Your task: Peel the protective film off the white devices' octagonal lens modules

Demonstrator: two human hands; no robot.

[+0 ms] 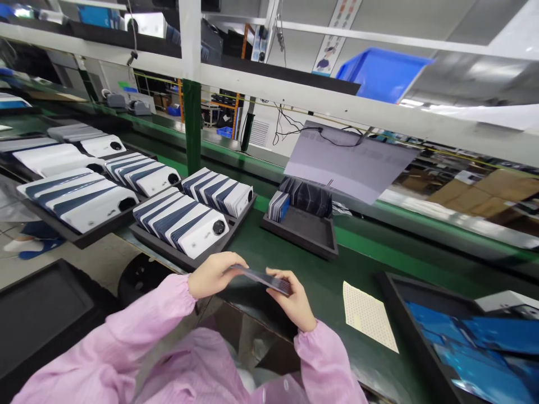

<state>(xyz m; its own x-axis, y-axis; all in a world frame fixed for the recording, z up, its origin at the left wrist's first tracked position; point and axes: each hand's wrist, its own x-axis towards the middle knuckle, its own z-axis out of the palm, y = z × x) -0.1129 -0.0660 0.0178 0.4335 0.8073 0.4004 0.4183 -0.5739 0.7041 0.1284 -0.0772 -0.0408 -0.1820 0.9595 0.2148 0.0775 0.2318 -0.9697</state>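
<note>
A thin stack of dark, flat panels [263, 277] is held level between my hands, over the near edge of the green bench. My left hand [217, 273] pinches its left end, thumb and fingers closed. At the other end my right hand [292, 294] grips it, fingers on top and around the side. Several layered edges show at the right end; the panels' faces are mostly hidden by the angle. Beyond my hands stands a black tray [301, 227] with a small batch of upright panels [278, 206] in its left corner and dark panels along its back.
Black trays [181, 261] packed with white and dark-blue phone back covers [202, 233] fill the left. A dotted cream sheet [368, 314] lies right of my hands. Further right, a black tray [389, 286] holds glossy blue film pieces [475, 348]. A green post [192, 126] rises behind.
</note>
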